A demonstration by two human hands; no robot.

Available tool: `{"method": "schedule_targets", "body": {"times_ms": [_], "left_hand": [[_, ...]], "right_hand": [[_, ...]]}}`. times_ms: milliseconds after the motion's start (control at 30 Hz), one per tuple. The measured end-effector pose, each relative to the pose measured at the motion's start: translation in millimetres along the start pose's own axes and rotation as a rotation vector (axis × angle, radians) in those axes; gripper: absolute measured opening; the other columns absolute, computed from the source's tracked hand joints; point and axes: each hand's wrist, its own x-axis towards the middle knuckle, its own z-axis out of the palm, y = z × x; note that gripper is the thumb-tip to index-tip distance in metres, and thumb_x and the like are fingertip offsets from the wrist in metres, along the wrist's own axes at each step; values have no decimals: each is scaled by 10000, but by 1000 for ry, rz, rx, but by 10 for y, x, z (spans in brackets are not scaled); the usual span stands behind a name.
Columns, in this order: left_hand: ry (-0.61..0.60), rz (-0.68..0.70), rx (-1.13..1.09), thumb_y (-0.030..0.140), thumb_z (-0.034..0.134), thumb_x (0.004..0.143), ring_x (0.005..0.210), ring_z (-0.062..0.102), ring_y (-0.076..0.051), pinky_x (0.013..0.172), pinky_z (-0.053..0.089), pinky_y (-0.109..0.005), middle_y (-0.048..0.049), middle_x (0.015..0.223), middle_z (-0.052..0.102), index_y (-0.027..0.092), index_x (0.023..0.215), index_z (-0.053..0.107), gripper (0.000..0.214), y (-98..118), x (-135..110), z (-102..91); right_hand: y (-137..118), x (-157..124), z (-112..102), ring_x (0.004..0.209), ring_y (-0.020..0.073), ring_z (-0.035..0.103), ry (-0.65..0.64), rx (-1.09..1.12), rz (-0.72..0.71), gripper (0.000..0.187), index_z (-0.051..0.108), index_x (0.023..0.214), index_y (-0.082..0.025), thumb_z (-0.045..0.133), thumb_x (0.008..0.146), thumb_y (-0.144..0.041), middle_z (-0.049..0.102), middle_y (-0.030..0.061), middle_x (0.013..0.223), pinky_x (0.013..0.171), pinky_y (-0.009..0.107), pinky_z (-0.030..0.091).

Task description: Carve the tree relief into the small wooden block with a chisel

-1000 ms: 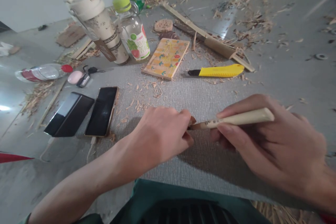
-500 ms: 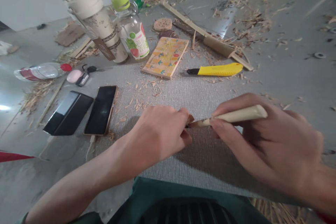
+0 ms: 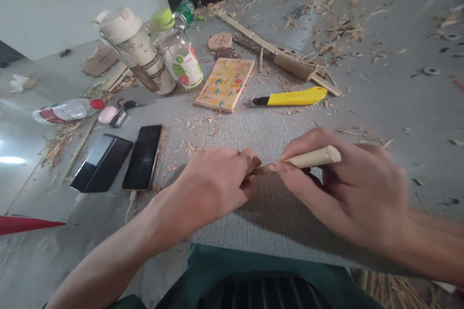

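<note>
My right hand [image 3: 348,188] is closed around a wooden-handled carving tool [image 3: 311,158], its pale round handle sticking out past the thumb and forefinger. The tool's narrow, tapering end reaches left to the fingers of my left hand [image 3: 213,178]. Those fingers are pinched on a small brown piece [image 3: 256,161], mostly hidden, with only an edge showing. It looks like wood, though its shape cannot be made out. Both hands are over the grey textured mat [image 3: 268,130], close to its front edge. A yellow utility knife [image 3: 297,97] lies beyond my right hand.
A patterned wooden board [image 3: 226,84], a clear bottle [image 3: 183,60] and a cream tumbler [image 3: 139,53] stand or lie behind. On the left are a phone [image 3: 142,157], a dark folded device [image 3: 103,161] and a lying bottle [image 3: 68,110]. Bamboo strips [image 3: 250,31] and shavings litter the table.
The view has shifted slightly, so the table items appear moved. Both hands appear farther left, the right more so, bringing it nearer the left. Both keep their grips.
</note>
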Motion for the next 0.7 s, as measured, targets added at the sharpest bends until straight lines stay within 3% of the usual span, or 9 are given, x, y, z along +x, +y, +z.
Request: {"method": "schedule_targets", "body": {"times_ms": [133,300,433,567,700], "left_hand": [[82,42,-122,210,767,992,803,788,-247,656,455,-367,10,983,848,259,1050,723,87,-79,-182,22],[393,9,-64,169,777,997,861,850,-276,665,581,-361,-1,1024,877,263,1233,717,261,-90,-399,215],[612,60,-7,51,638,1086,829,859,-238,657,622,-351,-20,1079,892,246,1379,650,352,13,-495,389],[731,83,-42,46,621,1144,1078,888,-241,870,687,-372,-40,1255,898,250,1383,639,315,73,-512,554],[859,112,-60,-7,679,1097,1171,878,-258,1020,652,-406,-102,1345,893,215,1329,680,321,53,-483,724]], "right_hand": [[40,-47,19,307,55,364,12,14,-18,151,616,1008,-289,651,1154,-277,416,-145,492,362,282,240],[75,-81,47,317,53,357,31,50,-4,124,637,1042,-297,656,1165,-308,508,-134,539,375,299,231],[68,-31,45,331,55,365,19,48,-18,143,620,1017,-291,663,1153,-279,484,-141,535,383,281,251],[51,-2,51,350,59,372,39,46,-7,169,600,988,-292,656,1146,-273,508,-135,552,391,280,274],[29,-16,47,328,77,365,23,28,43,156,603,992,-311,651,1136,-276,461,-136,514,383,312,260]]}}
